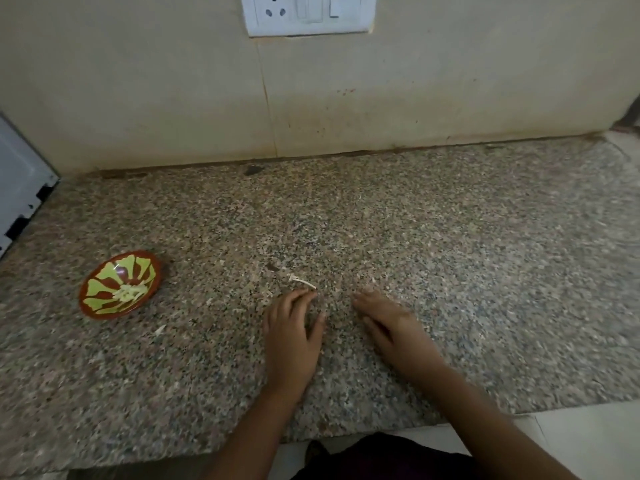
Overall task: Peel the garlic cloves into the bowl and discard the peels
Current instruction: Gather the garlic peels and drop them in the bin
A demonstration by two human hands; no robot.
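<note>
**Both hands flat on the counter, one peel at the left fingertips**

Granite counter (450, 254), speckled brown and grey, runs back to a cream tiled wall (138, 81). A white switch-and-socket plate (308, 12) sits at the top of the wall.

Left hand (292, 334): palm down on the stone, fingers extended and relaxed, thumb spread to the side. It grasps nothing. A thin pale peel strip (302, 282) lies on the counter just beyond the fingertips, and its near end seems to touch one of them.

Right hand (391, 327): also palm down, fingers straight and together, pointing up and to the left. It is released and holds nothing. The two hands lie near each other with bare stone between them.

Bowl (104, 282): small, red-brown, with a yellow-green petal pattern. It stands well to the left of the hands. Pale peeled garlic cloves (130, 292) are heaped low in it, too blurred to count.

Loose peel scraps: one (160, 329) below and right of the bowl, another (372, 280) just past the right fingertips.

A white panel (20, 188) with a notched dark edge stands at the far left of the counter.
</note>
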